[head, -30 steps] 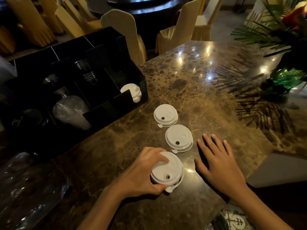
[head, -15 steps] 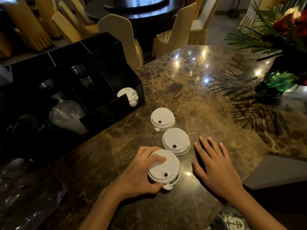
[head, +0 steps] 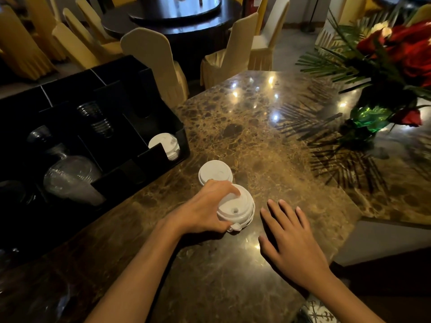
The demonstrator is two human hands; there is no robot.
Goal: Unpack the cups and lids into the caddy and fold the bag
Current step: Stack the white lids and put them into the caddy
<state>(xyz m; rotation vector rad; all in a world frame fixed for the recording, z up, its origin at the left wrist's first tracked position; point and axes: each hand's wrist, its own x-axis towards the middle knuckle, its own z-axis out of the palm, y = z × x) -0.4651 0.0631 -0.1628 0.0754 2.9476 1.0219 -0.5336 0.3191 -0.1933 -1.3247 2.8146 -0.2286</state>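
Observation:
My left hand (head: 202, 210) grips a small stack of white lids (head: 238, 209) on the marble table, now sitting over where the middle lid lay. One more white lid (head: 215, 171) lies flat just beyond it. My right hand (head: 294, 243) rests flat and open on the table to the right of the stack. The black caddy (head: 163, 157) at the left holds white lids (head: 166, 145) in its front right slot, clear cups (head: 70, 178) lying in another, and stacked clear cups (head: 98, 120) further back. A clear plastic bag (head: 35, 299) lies crumpled at the lower left.
A flower arrangement in a green vase (head: 370, 117) stands at the table's right side. The table edge (head: 356, 220) drops off right of my right hand. Covered chairs (head: 154, 64) and a dark round table stand behind.
My left hand slid its lid forward onto the middle lid, so only one loose lid remains beyond it. My right hand stayed flat beside it.

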